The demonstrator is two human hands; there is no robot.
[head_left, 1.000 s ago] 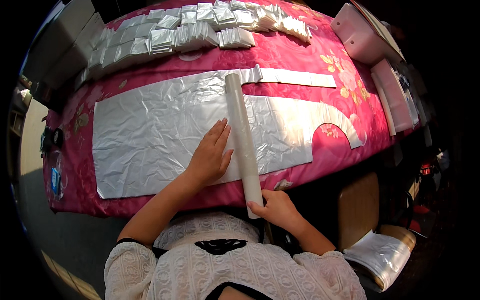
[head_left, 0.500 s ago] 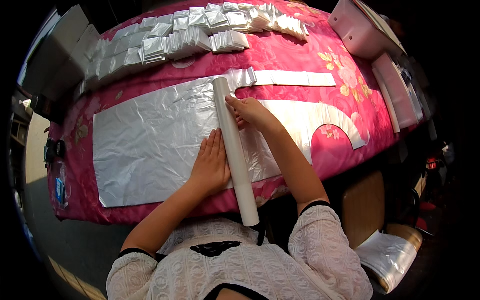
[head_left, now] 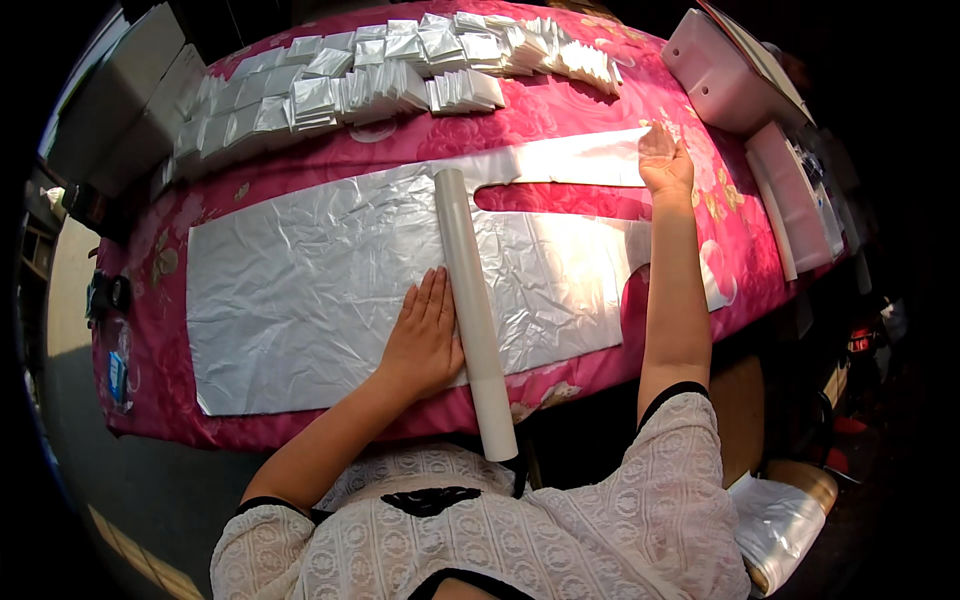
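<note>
Covering most of the pink flowered table (head_left: pixel 560 115), the silver foil sheet (head_left: pixel 320 290) lies flat. Across it rests the white roll (head_left: pixel 472 300), left hand (head_left: pixel 425 335) beside it, fingers flat. The right hand (head_left: pixel 665 160) has left the roll and now presses the foil's far strip, fingers spread.

one white roll (head_left: pixel 472 310), one foil sheet (head_left: pixel 320 290), two hands (head_left: pixel 424 335)

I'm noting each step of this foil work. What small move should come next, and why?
Probably close the right hand on the far strip's end and draw it back toward the white roll. That hand lies flat on the strip, while the left hand pins the silver sheet beside the roll.
</note>
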